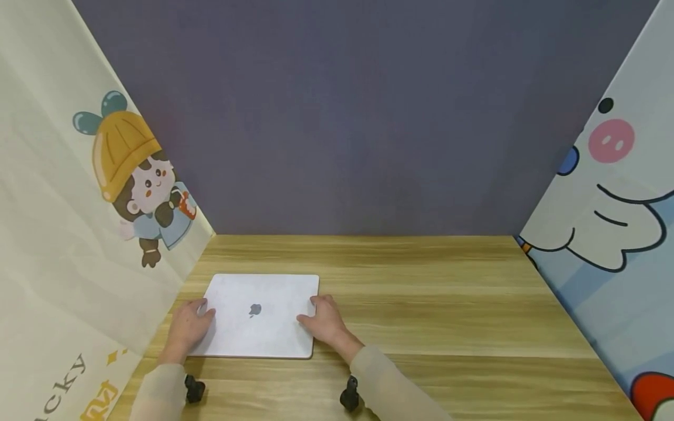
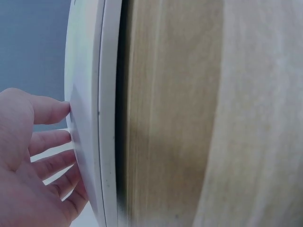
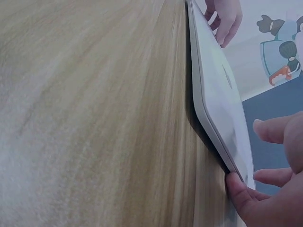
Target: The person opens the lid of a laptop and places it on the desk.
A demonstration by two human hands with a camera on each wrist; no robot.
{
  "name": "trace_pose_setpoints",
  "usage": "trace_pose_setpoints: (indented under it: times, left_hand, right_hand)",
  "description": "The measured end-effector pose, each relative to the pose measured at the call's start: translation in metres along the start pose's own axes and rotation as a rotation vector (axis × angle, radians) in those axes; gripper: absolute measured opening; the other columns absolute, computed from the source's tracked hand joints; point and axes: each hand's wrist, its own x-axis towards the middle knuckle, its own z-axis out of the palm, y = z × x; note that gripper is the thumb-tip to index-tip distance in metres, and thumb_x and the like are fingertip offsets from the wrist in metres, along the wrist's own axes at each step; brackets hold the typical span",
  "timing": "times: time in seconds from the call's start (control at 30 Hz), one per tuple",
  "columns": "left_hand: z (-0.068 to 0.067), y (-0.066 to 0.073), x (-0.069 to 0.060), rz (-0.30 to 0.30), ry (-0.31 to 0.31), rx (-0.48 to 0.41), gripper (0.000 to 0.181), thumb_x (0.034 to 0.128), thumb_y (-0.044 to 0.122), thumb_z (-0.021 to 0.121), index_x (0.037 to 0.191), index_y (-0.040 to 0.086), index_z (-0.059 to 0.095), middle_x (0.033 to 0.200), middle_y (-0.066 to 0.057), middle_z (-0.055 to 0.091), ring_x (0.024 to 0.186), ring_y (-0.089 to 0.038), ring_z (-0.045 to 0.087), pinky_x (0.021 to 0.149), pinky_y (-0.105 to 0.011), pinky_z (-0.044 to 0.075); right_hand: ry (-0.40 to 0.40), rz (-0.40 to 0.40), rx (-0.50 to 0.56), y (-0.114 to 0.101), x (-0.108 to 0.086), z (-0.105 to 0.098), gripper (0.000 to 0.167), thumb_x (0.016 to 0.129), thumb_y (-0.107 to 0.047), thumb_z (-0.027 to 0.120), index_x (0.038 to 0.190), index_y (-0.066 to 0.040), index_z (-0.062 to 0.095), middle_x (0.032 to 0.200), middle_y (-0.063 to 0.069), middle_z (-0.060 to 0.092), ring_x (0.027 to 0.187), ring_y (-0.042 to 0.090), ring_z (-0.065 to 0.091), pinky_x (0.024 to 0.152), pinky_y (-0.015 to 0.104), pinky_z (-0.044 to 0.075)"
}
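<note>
A closed silver laptop point(image 1: 263, 333) with a dark apple logo lies flat on the wooden table, left of centre. At its left edge is my left hand point(image 1: 188, 326); in the left wrist view its fairly straight fingers point(image 2: 56, 164) and thumb touch the lid's side. My right hand point(image 1: 326, 321) is at the right edge. Seen from the right wrist, one fingertip point(image 3: 234, 183) touches the laptop's rim near a corner, while the thumb extends beside the lid, apart from it. Undersides of both hands are partly hidden.
The wood-grain table point(image 1: 447, 316) extends to the right. A dark grey panel point(image 1: 358, 117) stands behind it. Cartoon-printed cloths flank it, one on the left point(image 1: 47, 204) and one on the right point(image 1: 637, 280). Black wrist devices point(image 1: 195, 389) show near both sleeves.
</note>
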Motion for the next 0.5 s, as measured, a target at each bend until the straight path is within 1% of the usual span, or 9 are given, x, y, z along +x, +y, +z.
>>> trace_pose_setpoints:
  times: [0.23,0.43,0.5]
  left_hand:
    - [-0.0007,0.0022,-0.0022,0.018,-0.004,-0.006,0.053,0.0999,0.019,0.054,0.136,-0.019,0.048,0.139,-0.044,0.041,0.13,-0.06,0.038,0.109,-0.069,0.032]
    - [-0.0005,0.0044,-0.0033,0.011,-0.02,-0.025,0.054,0.1004,0.02,0.054,0.137,-0.019,0.047,0.137,-0.044,0.04,0.129,-0.06,0.039,0.107,-0.069,0.034]
    - [0.0002,0.0047,-0.0035,0.018,-0.019,-0.028,0.054,0.1004,0.02,0.054,0.136,-0.02,0.047,0.137,-0.044,0.041,0.128,-0.06,0.039,0.107,-0.069,0.034]
  right_hand:
    - [0.008,0.004,-0.01,0.0003,0.0005,-0.0009,0.058,0.089,-0.023,0.078,0.131,0.012,0.059,0.124,0.024,0.057,0.119,0.037,0.056,0.105,0.048,0.047]
    - [-0.005,0.024,0.004,0.0012,0.0,-0.0034,0.06,0.089,-0.022,0.077,0.134,0.013,0.056,0.127,0.025,0.055,0.122,0.038,0.055,0.105,0.048,0.048]
    - [-0.007,0.03,0.009,0.0015,-0.0002,-0.0045,0.06,0.09,-0.022,0.077,0.134,0.013,0.056,0.128,0.026,0.054,0.123,0.038,0.054,0.105,0.049,0.048]
